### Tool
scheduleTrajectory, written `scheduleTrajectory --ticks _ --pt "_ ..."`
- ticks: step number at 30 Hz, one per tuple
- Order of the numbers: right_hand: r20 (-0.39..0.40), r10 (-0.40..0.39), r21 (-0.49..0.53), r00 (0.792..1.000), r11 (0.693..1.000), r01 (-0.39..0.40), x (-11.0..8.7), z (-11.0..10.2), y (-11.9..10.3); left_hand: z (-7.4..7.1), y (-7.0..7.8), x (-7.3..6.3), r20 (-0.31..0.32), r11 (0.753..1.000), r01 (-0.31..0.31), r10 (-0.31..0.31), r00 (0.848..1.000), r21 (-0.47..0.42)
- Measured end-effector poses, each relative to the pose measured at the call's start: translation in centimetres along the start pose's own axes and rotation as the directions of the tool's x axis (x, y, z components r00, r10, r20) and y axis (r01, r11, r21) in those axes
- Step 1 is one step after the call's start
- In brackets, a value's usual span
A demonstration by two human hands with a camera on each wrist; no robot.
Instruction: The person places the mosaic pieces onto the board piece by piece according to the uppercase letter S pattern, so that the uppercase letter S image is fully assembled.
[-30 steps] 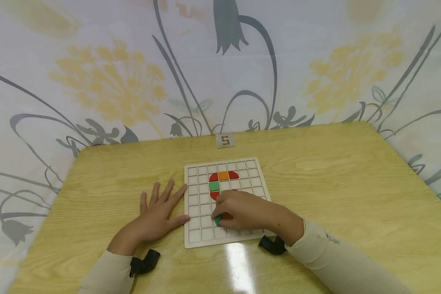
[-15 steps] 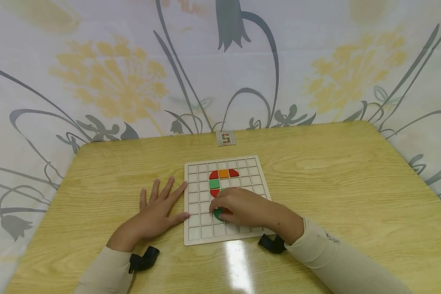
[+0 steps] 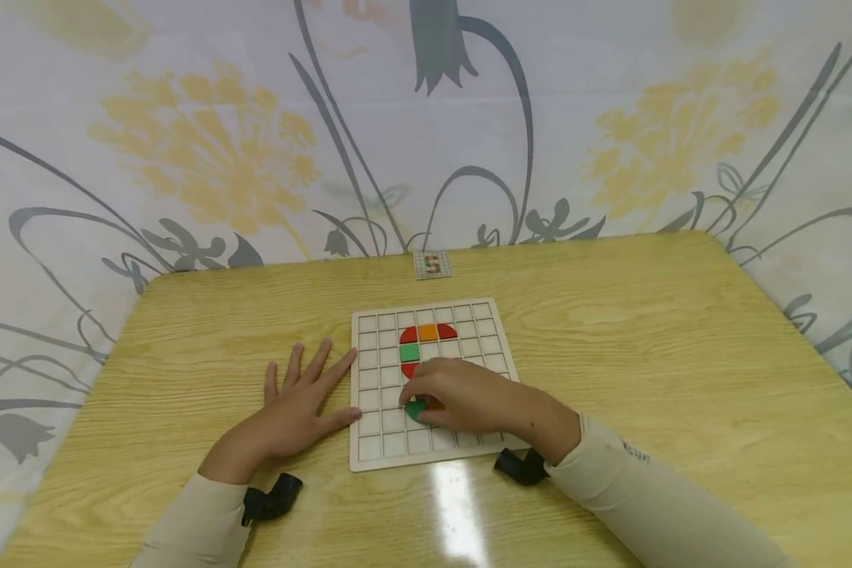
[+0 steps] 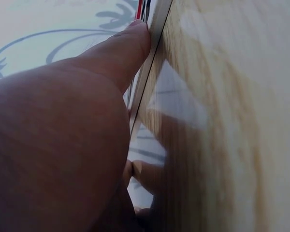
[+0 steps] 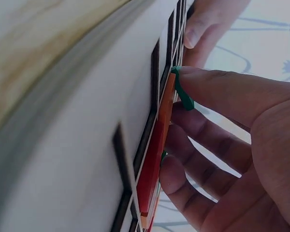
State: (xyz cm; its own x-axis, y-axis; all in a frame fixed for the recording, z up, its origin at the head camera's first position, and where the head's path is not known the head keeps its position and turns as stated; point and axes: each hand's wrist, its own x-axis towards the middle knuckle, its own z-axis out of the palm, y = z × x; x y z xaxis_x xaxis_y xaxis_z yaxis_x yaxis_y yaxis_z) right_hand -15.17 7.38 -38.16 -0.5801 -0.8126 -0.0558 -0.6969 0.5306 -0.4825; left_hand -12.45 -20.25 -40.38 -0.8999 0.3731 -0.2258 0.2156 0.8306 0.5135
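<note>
A pale board (image 3: 372,446) with a grid of square recesses lies on the table. My right hand (image 3: 465,394) is over its lower middle, pinching a green rounded tile (image 5: 184,94) between thumb and fingers. The tile stands tilted at the surface, beside an orange tile (image 5: 167,99) and a red tile (image 5: 150,169). Further up the board sit red curved tiles (image 3: 446,331), an orange square (image 3: 427,332) and a green square (image 3: 409,353); the right hand hides others. My left hand (image 3: 294,414) lies spread on the table, its thumb and index fingertip at the board's left edge.
A small card (image 3: 432,265) with a grid and a coloured S-like figure lies at the table's back edge. Black wrist devices (image 3: 273,499) sit by both sleeves. Behind the wooden table (image 3: 632,339) hangs a flower-patterned cloth (image 3: 376,95).
The green tile has turned in my right fingers and shifted slightly up the board, showing more of its flat face. My left hand has stayed in place; the head view has shifted slightly.
</note>
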Motion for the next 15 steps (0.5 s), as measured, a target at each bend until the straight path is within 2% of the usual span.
scheduleTrajectory --ticks 7,15 --pt "0.035 0.038 0.029 0.999 0.999 -0.039 0.11 0.46 0.25 0.22 -0.05 -0.11 0.000 1.000 0.012 -0.012 1.000 -0.001" --pt "0.018 0.026 0.035 1.000 0.999 -0.026 0.17 0.25 0.36 -0.01 0.11 -0.02 -0.009 1.000 0.008 -0.008 1.000 0.000"
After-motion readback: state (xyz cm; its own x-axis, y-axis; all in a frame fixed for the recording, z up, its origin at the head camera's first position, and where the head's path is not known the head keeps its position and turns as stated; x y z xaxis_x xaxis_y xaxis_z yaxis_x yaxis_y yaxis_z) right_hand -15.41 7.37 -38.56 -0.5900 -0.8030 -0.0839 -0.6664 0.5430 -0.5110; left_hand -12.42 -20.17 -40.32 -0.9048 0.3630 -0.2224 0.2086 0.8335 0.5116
